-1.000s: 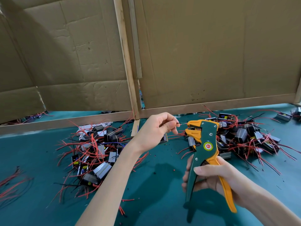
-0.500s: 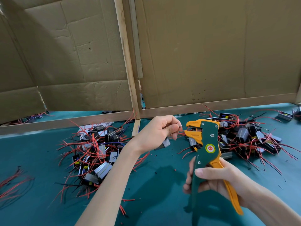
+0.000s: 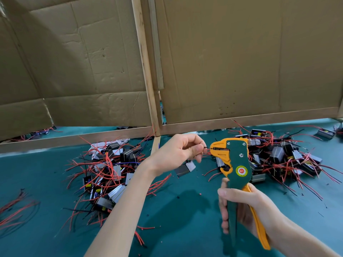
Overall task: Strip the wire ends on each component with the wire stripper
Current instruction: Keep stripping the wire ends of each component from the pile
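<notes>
Above the teal-covered table [image 3: 176, 225], mid-frame: the left hand [image 3: 176, 153] pinches a thin black wire [image 3: 205, 147] between thumb and forefinger, with the other fingers curled under. The wire runs right from the fingertips, and its end sits at the mouth of the orange head of a green-and-orange pistol-type wire stripper [image 3: 236, 162]. Whether the jaws have closed on it cannot be told.

Just below the left hand's curled fingers is a small grey-and-black boxy component [image 3: 184, 168], tilted. It is not clear whether it hangs free or touches the table.

The right hand [image 3: 243, 206] grips the stripper upright, lower right of the left hand. Its fingers wrap round the dark green handle, the thumb lies across the front, and the orange handle runs along the palm and out past the wrist. The two handles stand apart at their lower ends. The stripper's head is level with the left fingertips and just beside them.

To the left of the left forearm is a heap of similar components with red leads [image 3: 109, 169]. Behind the stripper, to the right, is a second heap of components [image 3: 282, 158]. A loose bundle of red wires [image 3: 14, 210] lies at the far left edge.

At the back stand brown corrugated cardboard panels [image 3: 241, 52] on a pale wooden post [image 3: 146, 75].
</notes>
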A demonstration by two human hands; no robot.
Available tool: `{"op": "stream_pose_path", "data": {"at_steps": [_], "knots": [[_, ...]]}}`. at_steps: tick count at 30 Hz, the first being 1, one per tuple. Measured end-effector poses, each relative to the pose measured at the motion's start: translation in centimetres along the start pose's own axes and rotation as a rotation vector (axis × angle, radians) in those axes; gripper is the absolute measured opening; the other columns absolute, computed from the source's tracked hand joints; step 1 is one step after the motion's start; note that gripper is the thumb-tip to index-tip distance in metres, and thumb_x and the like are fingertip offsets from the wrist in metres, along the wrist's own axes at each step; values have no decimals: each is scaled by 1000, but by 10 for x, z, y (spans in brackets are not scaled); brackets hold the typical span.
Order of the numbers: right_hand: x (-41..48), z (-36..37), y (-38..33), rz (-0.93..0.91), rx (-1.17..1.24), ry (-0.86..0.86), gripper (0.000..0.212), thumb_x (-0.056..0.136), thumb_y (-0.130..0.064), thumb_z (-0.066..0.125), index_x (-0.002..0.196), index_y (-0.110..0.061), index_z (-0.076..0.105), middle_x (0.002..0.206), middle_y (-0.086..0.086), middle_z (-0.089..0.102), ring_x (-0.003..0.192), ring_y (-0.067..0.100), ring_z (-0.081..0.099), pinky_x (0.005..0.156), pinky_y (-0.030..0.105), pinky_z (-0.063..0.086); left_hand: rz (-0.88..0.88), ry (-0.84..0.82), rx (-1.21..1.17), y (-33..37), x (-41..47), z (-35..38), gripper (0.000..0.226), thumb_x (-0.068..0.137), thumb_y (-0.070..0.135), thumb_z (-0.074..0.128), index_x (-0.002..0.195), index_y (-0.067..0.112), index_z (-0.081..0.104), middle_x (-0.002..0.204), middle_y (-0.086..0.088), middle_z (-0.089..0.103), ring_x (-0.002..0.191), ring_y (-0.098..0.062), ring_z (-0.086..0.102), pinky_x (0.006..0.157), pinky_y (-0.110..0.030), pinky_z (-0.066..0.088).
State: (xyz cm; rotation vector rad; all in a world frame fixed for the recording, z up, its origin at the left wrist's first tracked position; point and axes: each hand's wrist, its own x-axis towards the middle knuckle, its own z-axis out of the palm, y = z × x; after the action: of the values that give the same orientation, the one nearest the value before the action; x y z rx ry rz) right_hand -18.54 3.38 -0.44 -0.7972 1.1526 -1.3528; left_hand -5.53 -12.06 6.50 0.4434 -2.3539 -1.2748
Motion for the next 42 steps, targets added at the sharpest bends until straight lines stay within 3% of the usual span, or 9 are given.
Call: {"op": "stream_pose_path", "data": {"at_steps": [4,8,12,21,31,36,42], "knots": [[3,2,7,-24,-20,106,35,59,-30,72,53,-7,47,50,16,42,37,24,41,38,27,38,-16,6,-40,-4,0,1,19,98,12,51,82,17,59,62,10,61,59,-8,57,63,-18,45],[7,-6,0,-65,99,-44,31,48,-19,83,64,-2,62,64,26,55,53,37,58,53,45,53,-11,59,-25,-6,2,5,16,97,13,55,82,17,60,63,10,63,60,-12,58,64,-23,47],[8,-10,-6,-105,67,-190,49,44,-21,95,78,2,66,76,34,59,70,49,64,67,52,56,84,158,-45,-1,2,-4,15,94,9,58,82,16,63,65,12,65,61,3,57,63,-11,44],[4,-7,-8,-98,41,-197,29,57,-11,81,78,2,66,77,36,60,71,50,63,67,52,56,36,81,-5,8,-2,-5,11,94,16,60,85,16,67,67,13,67,62,2,58,65,-11,44],[2,-7,-9,-74,3,-199,27,57,-11,80,77,1,66,82,36,61,76,51,65,66,49,57,-21,48,6,11,-3,-3,12,95,17,59,88,12,67,65,12,64,62,-3,56,63,-15,46],[2,-7,-9,-73,-16,-201,29,56,-12,81,76,3,67,77,35,61,72,48,65,66,49,57,-25,21,8,14,-5,-2,16,95,17,58,82,22,66,63,14,65,58,2,54,59,-12,44],[1,-5,-9,-50,-35,-156,28,55,-14,82,71,2,65,70,33,58,63,46,61,61,49,55,-31,-2,-9,13,-6,-6,20,93,20,62,76,30,68,63,11,59,56,-12,50,64,-27,43]]}}
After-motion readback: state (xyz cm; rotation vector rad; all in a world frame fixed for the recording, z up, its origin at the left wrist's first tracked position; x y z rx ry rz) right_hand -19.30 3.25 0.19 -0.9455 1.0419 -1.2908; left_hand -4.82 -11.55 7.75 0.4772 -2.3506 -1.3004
